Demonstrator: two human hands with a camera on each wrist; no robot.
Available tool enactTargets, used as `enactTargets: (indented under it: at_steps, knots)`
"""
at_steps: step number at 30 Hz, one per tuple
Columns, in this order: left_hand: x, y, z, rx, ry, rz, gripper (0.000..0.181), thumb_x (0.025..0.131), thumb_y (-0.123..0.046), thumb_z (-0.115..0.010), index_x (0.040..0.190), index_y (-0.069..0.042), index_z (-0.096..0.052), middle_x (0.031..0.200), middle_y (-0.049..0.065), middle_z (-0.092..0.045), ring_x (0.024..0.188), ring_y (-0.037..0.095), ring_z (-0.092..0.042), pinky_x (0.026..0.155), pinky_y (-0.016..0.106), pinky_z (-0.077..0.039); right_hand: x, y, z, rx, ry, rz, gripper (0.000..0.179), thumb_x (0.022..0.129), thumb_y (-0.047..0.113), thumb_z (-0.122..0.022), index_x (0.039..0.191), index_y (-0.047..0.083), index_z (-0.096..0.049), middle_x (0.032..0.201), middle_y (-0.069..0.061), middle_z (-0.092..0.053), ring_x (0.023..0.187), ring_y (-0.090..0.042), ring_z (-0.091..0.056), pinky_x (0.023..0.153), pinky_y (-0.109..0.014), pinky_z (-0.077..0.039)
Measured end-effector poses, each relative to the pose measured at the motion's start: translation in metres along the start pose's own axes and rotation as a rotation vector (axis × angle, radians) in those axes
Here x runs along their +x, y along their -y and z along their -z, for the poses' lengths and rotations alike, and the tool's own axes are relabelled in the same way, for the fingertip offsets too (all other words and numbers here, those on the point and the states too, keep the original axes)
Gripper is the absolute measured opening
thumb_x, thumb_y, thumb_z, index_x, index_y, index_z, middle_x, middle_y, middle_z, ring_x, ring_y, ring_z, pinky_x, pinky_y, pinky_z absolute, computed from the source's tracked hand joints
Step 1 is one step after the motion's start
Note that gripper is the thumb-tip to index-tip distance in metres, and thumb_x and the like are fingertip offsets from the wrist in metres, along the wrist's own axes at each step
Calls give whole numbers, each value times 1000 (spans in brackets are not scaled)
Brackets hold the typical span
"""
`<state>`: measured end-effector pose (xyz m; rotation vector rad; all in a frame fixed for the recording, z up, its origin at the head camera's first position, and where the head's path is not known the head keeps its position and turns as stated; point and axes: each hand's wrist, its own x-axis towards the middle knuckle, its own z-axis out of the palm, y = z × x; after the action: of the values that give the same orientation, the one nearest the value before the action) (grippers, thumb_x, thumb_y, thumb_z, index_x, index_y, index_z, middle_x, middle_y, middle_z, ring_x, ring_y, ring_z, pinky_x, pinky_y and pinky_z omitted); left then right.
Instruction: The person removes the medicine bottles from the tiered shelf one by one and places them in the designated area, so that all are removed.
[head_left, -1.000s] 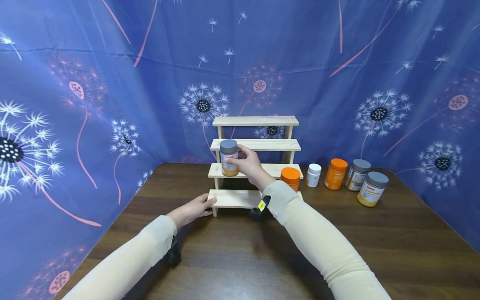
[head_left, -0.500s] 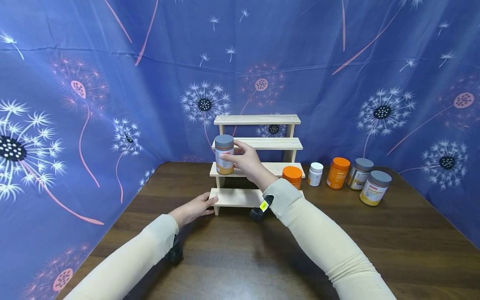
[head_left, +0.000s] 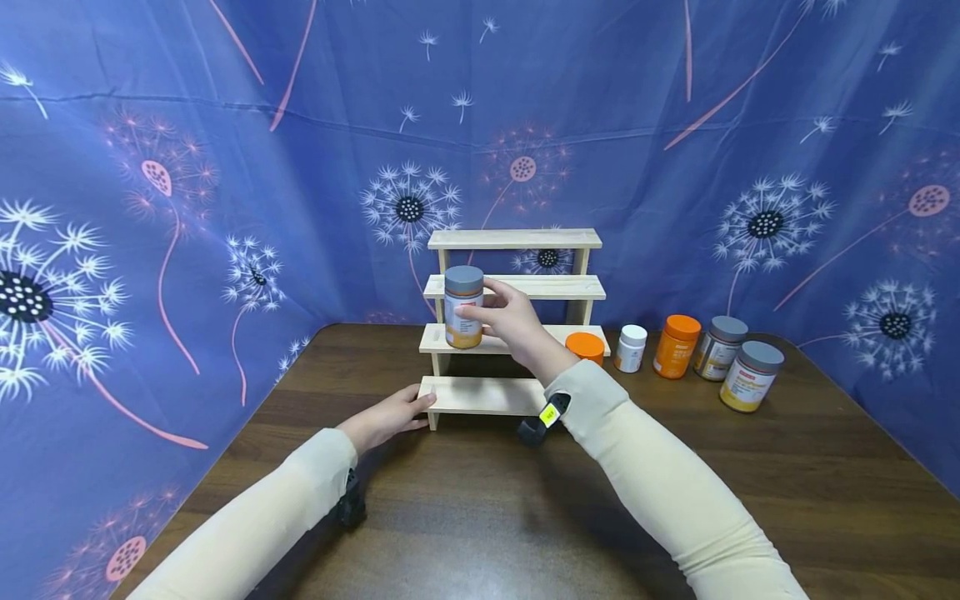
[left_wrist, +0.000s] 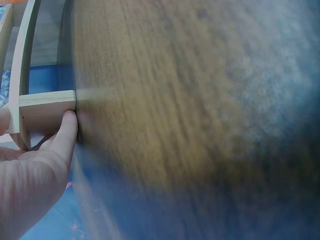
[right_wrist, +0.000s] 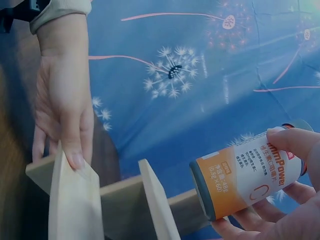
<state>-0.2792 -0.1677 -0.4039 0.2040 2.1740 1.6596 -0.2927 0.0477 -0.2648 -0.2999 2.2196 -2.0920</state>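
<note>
In my right hand (head_left: 517,329) I hold a pill bottle (head_left: 463,308) with a grey lid and a white-and-orange label, thumb on one side and fingers on the other. It is upright before the left part of a four-step wooden display shelf (head_left: 517,287); I cannot tell if its base touches a step. The right wrist view shows the bottle (right_wrist: 247,172) beside the shelf boards. My left hand (head_left: 386,419) grips the left end of the lowest step (head_left: 480,396), thumb on top. In the left wrist view a finger of that hand (left_wrist: 42,170) touches the shelf's leg (left_wrist: 47,111).
An orange-lidded bottle (head_left: 585,345) is partly hidden behind my right wrist. Right of the shelf stand a small white bottle (head_left: 631,349), an orange bottle (head_left: 676,347) and two grey-lidded bottles (head_left: 720,350) (head_left: 751,377). A blue dandelion-print cloth (head_left: 315,208) hangs behind the brown table (head_left: 465,508).
My right hand has carried the bottle a little left, then back right along the shelf. My left hand stays on the lowest step. The head view has shifted slightly.
</note>
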Motion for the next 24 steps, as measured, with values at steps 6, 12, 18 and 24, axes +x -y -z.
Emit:
enactTargets:
  at_steps: [6, 12, 18, 24]
  knots:
    - [0, -1, 1, -14, -6, -16, 51, 107, -18, -36, 148, 7, -21, 147, 30, -33, 139, 39, -34, 116, 48, -36, -4, 11, 16, 12, -10, 16, 73, 86, 17, -75, 149, 20, -38, 135, -14, -51, 124, -31, -53, 103, -48, -50]
    - [1, -2, 3, -9, 5, -15, 52, 107, -19, -35, 149, 7, -18, 149, 30, -31, 140, 39, -33, 116, 47, -36, -7, 20, 31, 4, -20, 20, 75, 87, 17, -74, 151, 19, -34, 142, -13, -46, 128, -31, -50, 104, -46, -50]
    - [0, -2, 2, 1, 11, -11, 52, 107, -20, -35, 149, 6, -19, 149, 29, -32, 140, 39, -32, 116, 48, -35, -8, 24, 43, -23, -45, 32, 77, 87, 19, -74, 152, 20, -33, 145, -13, -43, 131, -31, -46, 106, -47, -48]
    - [-1, -1, 0, 8, 4, -7, 53, 107, -21, -36, 150, 6, -19, 149, 29, -31, 140, 39, -32, 116, 48, -36, -11, 25, 54, -41, -76, 39, 77, 87, 23, -74, 151, 23, -33, 147, -11, -42, 133, -30, -45, 108, -48, -46]
